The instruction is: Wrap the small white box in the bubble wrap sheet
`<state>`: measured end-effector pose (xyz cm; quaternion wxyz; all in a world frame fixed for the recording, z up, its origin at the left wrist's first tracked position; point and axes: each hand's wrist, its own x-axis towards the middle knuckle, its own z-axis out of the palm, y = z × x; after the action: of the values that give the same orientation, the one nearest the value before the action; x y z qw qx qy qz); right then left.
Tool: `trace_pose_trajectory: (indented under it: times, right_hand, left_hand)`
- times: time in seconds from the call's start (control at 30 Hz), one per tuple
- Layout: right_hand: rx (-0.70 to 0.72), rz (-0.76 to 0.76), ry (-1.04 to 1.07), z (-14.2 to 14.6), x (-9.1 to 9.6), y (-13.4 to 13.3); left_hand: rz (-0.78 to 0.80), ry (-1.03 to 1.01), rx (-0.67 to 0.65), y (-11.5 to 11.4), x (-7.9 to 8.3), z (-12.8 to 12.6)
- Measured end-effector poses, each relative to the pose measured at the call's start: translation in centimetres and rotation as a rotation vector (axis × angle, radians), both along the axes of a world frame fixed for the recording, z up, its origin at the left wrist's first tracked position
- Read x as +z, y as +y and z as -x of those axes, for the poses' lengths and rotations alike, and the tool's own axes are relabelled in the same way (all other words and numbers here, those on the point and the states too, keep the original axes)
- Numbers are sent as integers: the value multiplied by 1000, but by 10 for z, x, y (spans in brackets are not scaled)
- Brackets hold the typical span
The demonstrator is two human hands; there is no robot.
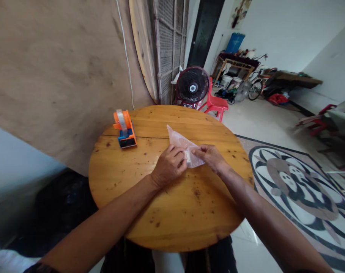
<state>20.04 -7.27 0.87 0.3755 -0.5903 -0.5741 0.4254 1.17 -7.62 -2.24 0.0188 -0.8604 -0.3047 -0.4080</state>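
Note:
A sheet of translucent, pinkish-white wrap point(180, 140), which looks like bubble wrap, lies on the round wooden table point(189, 212) with one corner pointing away from me. Partly folded in it is a small whitish item point(188, 156) whose kind I cannot make out. My left hand point(172, 163) grips the near left edge of the wrap with curled fingers. On the other side, my right hand point(210, 156) pinches the right edge between thumb and fingers. An orange and blue tape dispenser point(125, 129) with a roll of clear tape stands at the table's far left.
Beyond the table stand a dark round fan point(192, 88) and a red plastic chair point(216, 102). A large wooden board point(61, 76) rises along the left. At the back right are a cluttered table and a bicycle point(255, 90).

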Motion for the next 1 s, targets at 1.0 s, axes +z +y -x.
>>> trace_pose_trajectory:
  times: [1.0]
  right_hand:
    - [119,241,-27,39,51,-14]
  left_hand:
    - [370,-292,33,-8,5,4]
